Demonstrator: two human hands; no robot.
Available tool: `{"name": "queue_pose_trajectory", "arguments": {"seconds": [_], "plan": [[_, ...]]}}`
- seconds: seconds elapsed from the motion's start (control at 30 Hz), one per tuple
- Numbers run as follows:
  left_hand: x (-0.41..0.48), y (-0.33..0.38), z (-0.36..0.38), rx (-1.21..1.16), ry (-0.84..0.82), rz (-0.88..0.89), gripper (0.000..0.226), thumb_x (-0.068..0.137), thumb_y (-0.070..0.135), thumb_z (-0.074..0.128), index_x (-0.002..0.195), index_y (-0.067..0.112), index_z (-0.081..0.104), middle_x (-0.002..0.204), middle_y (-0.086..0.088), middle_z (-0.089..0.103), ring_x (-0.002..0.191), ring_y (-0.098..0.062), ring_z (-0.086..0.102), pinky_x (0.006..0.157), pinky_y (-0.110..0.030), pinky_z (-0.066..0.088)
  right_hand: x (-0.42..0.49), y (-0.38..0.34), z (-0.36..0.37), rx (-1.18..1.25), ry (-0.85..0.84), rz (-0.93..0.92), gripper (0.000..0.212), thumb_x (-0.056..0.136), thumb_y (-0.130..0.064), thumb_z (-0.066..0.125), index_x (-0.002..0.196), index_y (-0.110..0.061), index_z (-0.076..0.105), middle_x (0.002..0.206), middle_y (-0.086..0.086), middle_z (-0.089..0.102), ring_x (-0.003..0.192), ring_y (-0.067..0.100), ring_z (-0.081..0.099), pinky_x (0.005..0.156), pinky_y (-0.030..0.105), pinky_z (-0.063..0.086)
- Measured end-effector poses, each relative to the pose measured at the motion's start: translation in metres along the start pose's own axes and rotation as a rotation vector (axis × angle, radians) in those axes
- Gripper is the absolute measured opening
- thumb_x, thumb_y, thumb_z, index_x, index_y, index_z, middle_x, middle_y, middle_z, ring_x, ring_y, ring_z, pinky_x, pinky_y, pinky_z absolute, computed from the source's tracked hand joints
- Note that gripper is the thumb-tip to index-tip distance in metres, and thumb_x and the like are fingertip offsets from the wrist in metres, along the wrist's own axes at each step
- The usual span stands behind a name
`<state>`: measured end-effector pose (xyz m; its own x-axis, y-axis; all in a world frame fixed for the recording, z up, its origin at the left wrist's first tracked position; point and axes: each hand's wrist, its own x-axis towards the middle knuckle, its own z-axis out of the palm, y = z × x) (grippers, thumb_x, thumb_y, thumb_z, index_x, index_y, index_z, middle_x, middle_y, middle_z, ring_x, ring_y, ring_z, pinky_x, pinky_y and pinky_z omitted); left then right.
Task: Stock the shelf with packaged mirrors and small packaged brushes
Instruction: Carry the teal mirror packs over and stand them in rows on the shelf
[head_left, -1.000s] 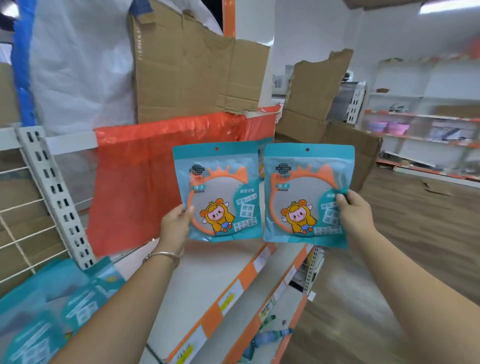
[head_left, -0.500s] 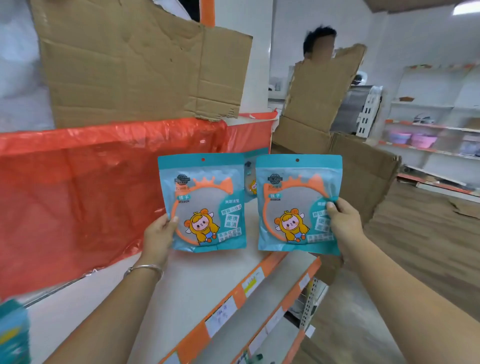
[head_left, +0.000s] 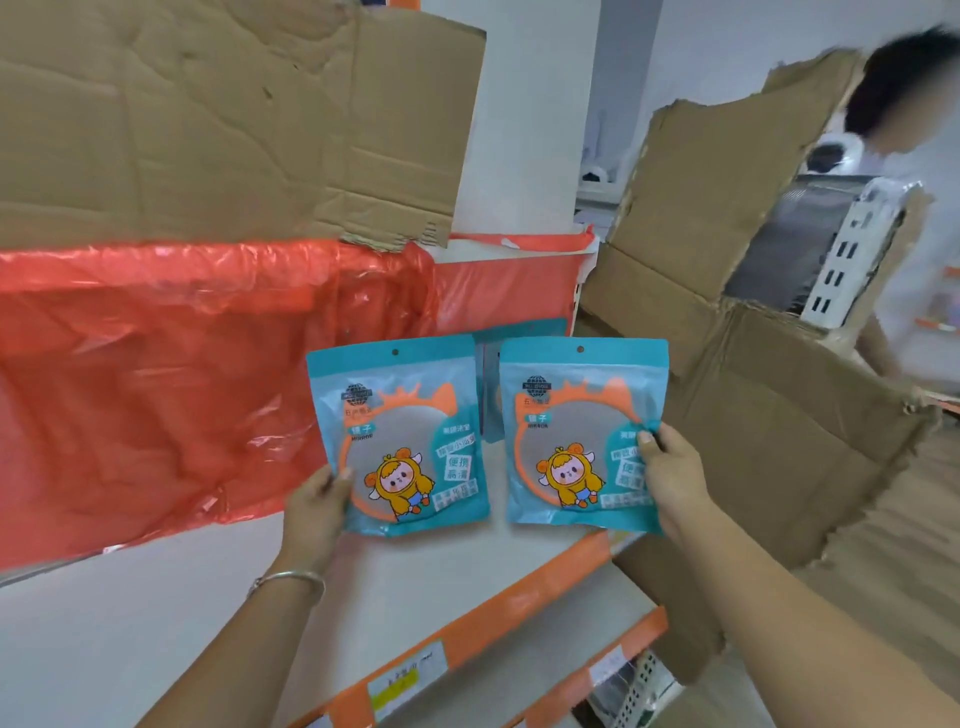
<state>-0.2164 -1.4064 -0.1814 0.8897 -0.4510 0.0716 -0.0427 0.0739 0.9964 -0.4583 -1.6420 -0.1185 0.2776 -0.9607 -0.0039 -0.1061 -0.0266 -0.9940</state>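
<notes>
Head view, shelf bay, two items in hand.

Item 1: left mirror pack (head_left: 400, 431), a teal pouch with an orange-rimmed mirror and a cartoon figure. My left hand (head_left: 317, 499) pinched its lower left edge with the thumb on the front. My fingers were hidden behind the pouch. The pack stood upright, leaning slightly.

Item 2: right mirror pack (head_left: 576, 431), same print, just beside item 1 with a narrow gap between them. My right hand (head_left: 675, 478) gripped its right edge. The thumb lay on the front and covered part of the printed text, and the fingers were out of sight behind.

Both lower edges hung low over the white shelf (head_left: 415, 582) just beyond my hands. I could not tell whether they touched it.

Item 3: third teal pack (head_left: 491, 384), behind the gap between the two, mostly hidden. Only its top and a thin strip showed.

- Beyond my left hand: red plastic sheet (head_left: 182, 374) with flattened cardboard (head_left: 208, 119) above it.
- Beyond my right hand: torn cardboard box (head_left: 753, 415). Past it stood a person (head_left: 904, 104), blurred and cut by the frame edge.
- Below my wrists: orange price strip (head_left: 519, 603), labels unreadable.
- On my left wrist: silver bangle (head_left: 291, 577).

Change from half a second before: both packs sat lower and nearer the shelf, with the same grips. The person had come out from behind the cardboard, off to the right.
</notes>
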Motion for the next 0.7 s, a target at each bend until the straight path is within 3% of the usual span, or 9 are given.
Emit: {"name": "queue_pose_trajectory", "arguments": {"seconds": [0.17,0.4,0.5,0.57,0.63,0.7], "plan": [[0.031,-0.009,0.025,-0.014,0.040,-0.012,0.015,0.095,0.015,0.053,0.091,0.009,0.066,0.096,-0.015,0.069,0.086,-0.027,0.062,0.087,-0.045,0.052,0.058,0.000,0.022,0.039,-0.026,0.020,0.018,0.101,-0.022,0.042,0.104,-0.017,0.059,0.090,0.005,0.067,0.075,0.020,0.066,0.065,0.031,0.054],[0.058,-0.021,0.057,0.001,0.054,0.013,0.021,0.093,0.021,0.056,0.086,0.002,0.063,0.085,-0.013,0.065,0.080,-0.023,0.057,0.083,-0.047,0.050,0.121,0.008,0.046,-0.007,-0.070,0.059,0.017,0.101,-0.022,0.042,0.103,-0.017,0.057,0.086,0.004,0.066,0.069,0.017,0.064,0.057,0.028,0.050],[0.069,-0.025,0.067,-0.012,0.076,0.007,0.037,0.086,0.036,0.061,0.089,-0.001,0.062,0.083,-0.010,0.068,0.078,-0.022,0.059,0.078,-0.042,0.050,0.150,0.010,0.056,-0.028,-0.097,0.069,0.018,0.101,-0.024,0.043,0.107,-0.017,0.058,0.089,0.005,0.066,0.072,0.018,0.065,0.064,0.032,0.054],[0.075,-0.027,0.076,-0.041,0.094,0.006,0.019,0.093,0.021,0.056,0.091,0.004,0.065,0.085,-0.007,0.071,0.079,-0.022,0.063,0.079,-0.043,0.052,0.170,0.011,0.061,-0.035,-0.117,0.083,0.019,0.100,-0.025,0.043,0.111,-0.018,0.057,0.094,0.007,0.067,0.076,0.020,0.067,0.070,0.036,0.055],[0.081,-0.032,0.084,-0.043,0.126,-0.003,0.015,0.095,0.014,0.053,0.094,0.007,0.066,0.089,-0.008,0.072,0.081,-0.021,0.065,0.079,-0.041,0.054,0.190,0.014,0.066,-0.047,-0.138,0.100,0.021,0.100,-0.025,0.043,0.116,-0.018,0.056,0.098,0.007,0.067,0.080,0.022,0.067,0.075,0.039,0.056],[0.085,-0.037,0.092,-0.059,0.147,-0.002,0.017,0.095,0.013,0.051,0.100,0.008,0.066,0.093,-0.007,0.073,0.082,-0.019,0.067,0.073,-0.029,0.058,0.208,0.018,0.070,-0.060,-0.166,0.116,0.022,0.100,-0.024,0.043,0.117,-0.018,0.056,0.094,0.005,0.066,0.082,0.023,0.067,0.075,0.040,0.055]]}}
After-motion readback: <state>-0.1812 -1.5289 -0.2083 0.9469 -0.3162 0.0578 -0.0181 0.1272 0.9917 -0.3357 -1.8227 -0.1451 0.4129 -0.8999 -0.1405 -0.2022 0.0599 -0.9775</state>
